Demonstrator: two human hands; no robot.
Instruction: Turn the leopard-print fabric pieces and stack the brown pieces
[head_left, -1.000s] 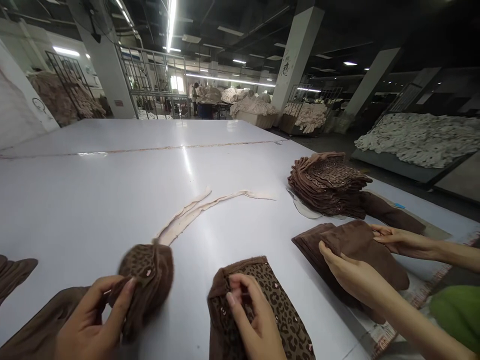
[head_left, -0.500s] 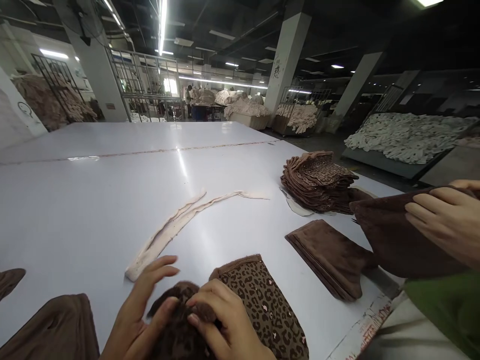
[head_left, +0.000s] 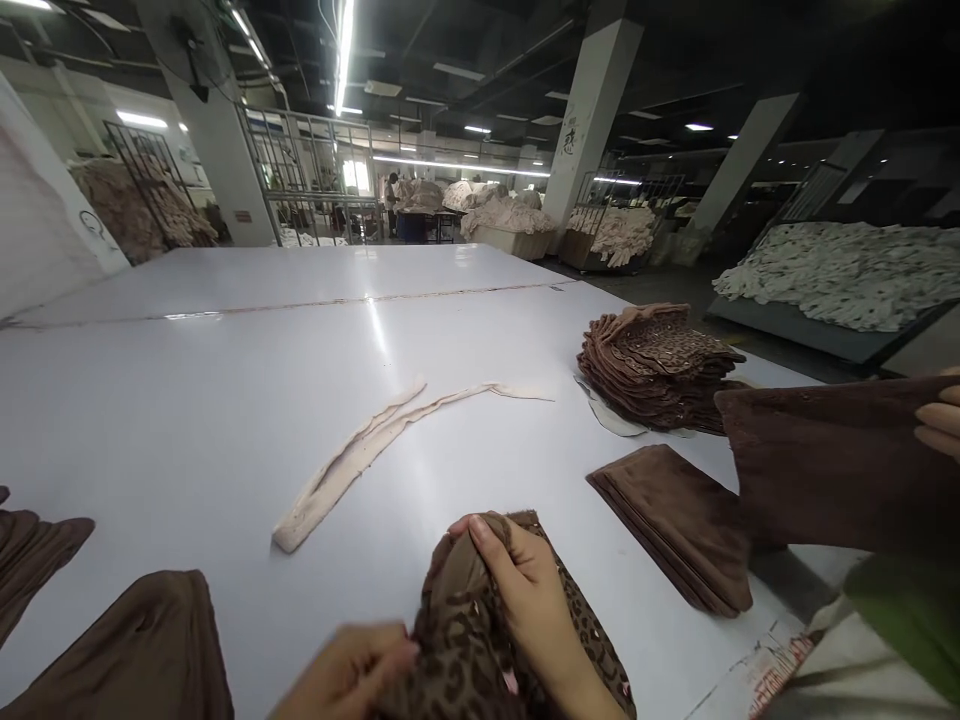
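My right hand (head_left: 531, 592) pinches the upper edge of a leopard-print fabric piece (head_left: 459, 640), thumb on top. Lower and to the left, my left hand (head_left: 351, 668), slightly blurred, is closed on the same piece at its left edge. Part of the brown plain side shows where the cloth folds over near my right thumb. Beneath and to the right of it lies more leopard-print fabric (head_left: 589, 625) on the white table (head_left: 300, 375). The bottom of the held piece runs out of view.
A cream fabric strip (head_left: 360, 450) lies mid-table. Brown fabric stacks (head_left: 142, 640) are at the left, with folded brown pieces (head_left: 667, 515) and a tall leopard-print stack (head_left: 652, 365) at the right. A co-worker's hand (head_left: 941, 418) holds a brown panel (head_left: 832, 465).
Both hands have spread the bunched leopard-print piece out; my right hand moved up and right, my left hand lower and closed on its edge. The co-worker's hand shifted right.
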